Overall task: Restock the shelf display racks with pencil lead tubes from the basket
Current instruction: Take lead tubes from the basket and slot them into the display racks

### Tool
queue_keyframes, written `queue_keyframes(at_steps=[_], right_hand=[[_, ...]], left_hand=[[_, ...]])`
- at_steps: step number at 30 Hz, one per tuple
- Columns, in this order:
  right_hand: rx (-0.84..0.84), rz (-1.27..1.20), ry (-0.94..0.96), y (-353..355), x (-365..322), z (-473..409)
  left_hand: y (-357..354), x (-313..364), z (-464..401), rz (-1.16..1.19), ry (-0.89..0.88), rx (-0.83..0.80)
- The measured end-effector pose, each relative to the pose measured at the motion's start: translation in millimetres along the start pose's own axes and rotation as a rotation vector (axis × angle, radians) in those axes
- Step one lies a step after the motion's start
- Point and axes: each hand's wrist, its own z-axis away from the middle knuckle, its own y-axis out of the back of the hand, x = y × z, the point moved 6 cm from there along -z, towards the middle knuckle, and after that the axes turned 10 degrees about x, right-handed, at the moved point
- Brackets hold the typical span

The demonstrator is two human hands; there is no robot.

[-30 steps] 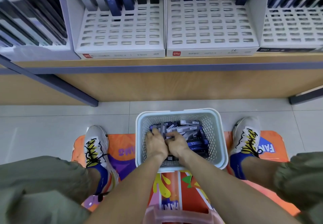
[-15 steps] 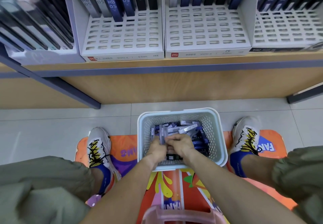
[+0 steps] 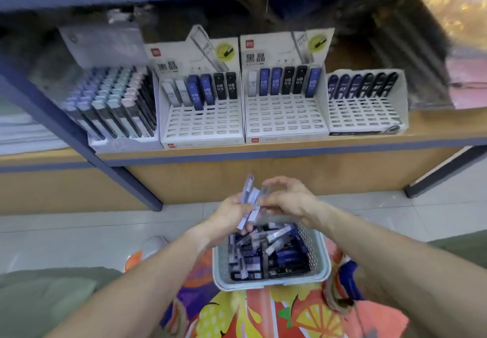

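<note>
A pale basket (image 3: pixel 322 266) on the floor holds several pencil lead tubes (image 3: pixel 274 253), white, blue and black. Above its far rim my left hand (image 3: pixel 229 214) grips a bunch of pale tubes (image 3: pixel 251 200) that stick up from it. My right hand (image 3: pixel 292 200) is beside them, fingers curled against the same bunch. On the shelf stand white display racks: the left one (image 3: pixel 203 124) and the middle one (image 3: pixel 286 119) each have one back row of HB 0.5 tubes over bare slots. A third rack (image 3: pixel 366 116) stands to the right.
A full rack of slim packs (image 3: pixel 113 105) stands left of the display racks. A dark blue shelf post (image 3: pixel 87 153) slants down to the floor at left. A bright fruit-print mat (image 3: pixel 263 308) lies under the basket. My knees frame the lower corners.
Both hands have risen out of the basket with a bunch of tubes. The view has tilted up, so the shelf racks now show in full.
</note>
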Motion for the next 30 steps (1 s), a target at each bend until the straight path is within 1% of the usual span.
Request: queue_keyframes(at_steps=[4,6,7,11,13,15,17,20,22,24,25,27,30], right_hand=[[-0.041,0.053,0.145,11,-88,33],[-0.059,0.127,0.251,14,-125,47],[-0.067,0.196,0.335,15,-143,54],[-0.082,0.531,0.765,4,-202,81],[-0.082,0.584,0.88,-4,-220,87],[-0.094,0.547,0.875,-10,-228,82],[-0.093,0.487,0.816,-16,-228,69],[-0.071,0.415,0.734,-26,-222,48],[-0.017,0.415,0.707,-32,-219,34],[0.014,0.41,0.691,-39,-217,24],[0.01,0.408,0.683,-43,-217,20],[-0.02,0.404,0.661,-53,-215,14],[-0.112,0.341,0.64,-68,-213,7]], left_hand=[[18,79,33,0.043,-0.109,-0.097],[27,115,49,0.053,-0.165,-0.131],[33,131,54,0.046,-0.195,-0.131],[59,178,72,0.004,-0.309,-0.111],[72,194,78,-0.038,-0.371,-0.103],[85,203,80,-0.107,-0.433,-0.07],[98,205,76,-0.126,-0.446,-0.01],[116,200,63,-0.058,-0.444,0.07],[125,199,52,-0.025,-0.437,0.127],[130,199,45,0.064,-0.435,0.157],[132,200,43,0.095,-0.443,0.171],[134,198,40,0.078,-0.458,0.214],[132,191,30,0.054,-0.448,0.241]])
